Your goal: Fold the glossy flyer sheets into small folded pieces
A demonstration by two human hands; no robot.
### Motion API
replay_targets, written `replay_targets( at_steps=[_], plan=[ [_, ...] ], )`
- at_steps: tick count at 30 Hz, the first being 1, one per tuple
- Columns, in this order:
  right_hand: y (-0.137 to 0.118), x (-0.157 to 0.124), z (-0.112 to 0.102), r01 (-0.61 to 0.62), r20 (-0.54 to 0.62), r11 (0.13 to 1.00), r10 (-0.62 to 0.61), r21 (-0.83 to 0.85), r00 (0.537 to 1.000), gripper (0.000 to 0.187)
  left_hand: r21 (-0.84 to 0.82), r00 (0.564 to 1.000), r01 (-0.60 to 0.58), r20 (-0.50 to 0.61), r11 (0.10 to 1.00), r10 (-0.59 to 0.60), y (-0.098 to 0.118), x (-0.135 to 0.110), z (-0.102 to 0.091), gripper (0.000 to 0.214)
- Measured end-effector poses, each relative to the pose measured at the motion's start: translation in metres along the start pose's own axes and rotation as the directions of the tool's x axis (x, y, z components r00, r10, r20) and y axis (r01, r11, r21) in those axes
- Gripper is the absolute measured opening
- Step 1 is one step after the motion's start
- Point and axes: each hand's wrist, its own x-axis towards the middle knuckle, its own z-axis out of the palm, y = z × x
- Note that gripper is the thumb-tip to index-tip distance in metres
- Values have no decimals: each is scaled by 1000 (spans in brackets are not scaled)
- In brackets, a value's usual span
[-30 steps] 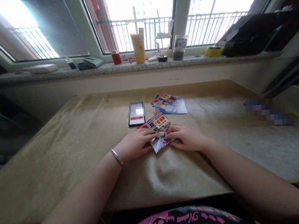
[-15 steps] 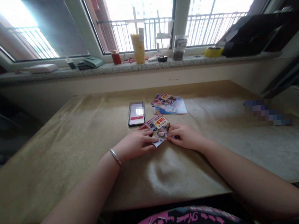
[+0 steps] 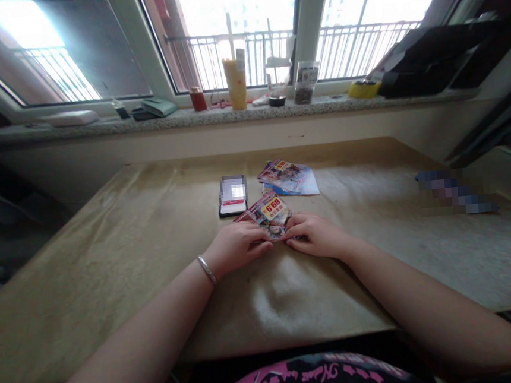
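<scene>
A colourful printed leaflet (image 3: 271, 209) with a yellow price patch lies between my hands on the tablecloth. My left hand (image 3: 241, 245), a silver bangle at its wrist, grips the near left edge, fingers on top and thumb towards me. On the near right edge, my right hand (image 3: 315, 234) pinches the paper between thumb and curled fingers. The fingertips of both hands are close together, and they hide the leaflet's near corners. Just beyond it sit a phone (image 3: 232, 196) with a lit, blurred screen and a small pile of similar leaflets (image 3: 292, 179).
A tan cloth (image 3: 124, 274) covers the table. At the far right lies a blurred bluish strip (image 3: 456, 192). Along the stone windowsill (image 3: 164, 122) stand a yellow cup (image 3: 236, 83), a red-brown jar (image 3: 198, 99), a clear container (image 3: 306, 83) and a roll of yellow tape (image 3: 364, 89).
My left hand has shifted slightly right, closer to my right hand. The leaflet's pale near corner, which pointed towards me, no longer shows. The right hand has barely moved.
</scene>
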Motion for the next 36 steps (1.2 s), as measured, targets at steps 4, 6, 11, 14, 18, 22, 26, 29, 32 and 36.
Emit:
replay_targets(
  at_steps=[4, 6, 11, 14, 18, 22, 26, 29, 32, 36],
  plan=[
    [1, 1, 1, -2, -5, 1000, 2, -11, 1000, 16, -256, 988, 152, 8, 955, -155, -8, 3, 6, 31],
    [1, 1, 1, 5, -5, 1000, -5, -17, 1000, 15, -321, 978, 207, 37, 924, -207, -10, 4, 8, 34],
    [3, 2, 2, -11, -19, 1000, 11, 18, 1000, 16, -337, 933, 340, 2, 878, -360, -6, 5, 12, 28],
    [4, 1, 3, -127, -59, 991, 129, 36, 990, 23, -267, 909, 396, -21, 879, -416, -6, 5, 13, 23],
    [3, 1, 3, -248, -81, 967, 252, 55, 964, 22, -151, 912, 404, -13, 902, -410, -7, 5, 12, 22],
    [3, 1, 4, -221, -77, 975, 218, -25, 973, 14, -56, 921, 383, -48, 922, -386, -6, 6, 13, 23],
    [2, 1, 3, -199, -80, 975, 192, -98, 978, 20, -33, 925, 361, -113, 932, -363, -8, 7, 15, 20],
    [2, 2, 2, -118, -58, 983, 111, -142, 992, 20, -39, 912, 390, -120, 920, -392, -11, 7, 16, 18],
    [2, 2, 3, -113, -63, 979, 103, -171, 993, 20, -38, 909, 395, -128, 918, -397, -12, 6, 17, 17],
    [2, 2, 5, -141, -64, 970, 131, -196, 989, 20, -23, 901, 414, -131, 910, -413, -11, 7, 16, 16]
  ],
)
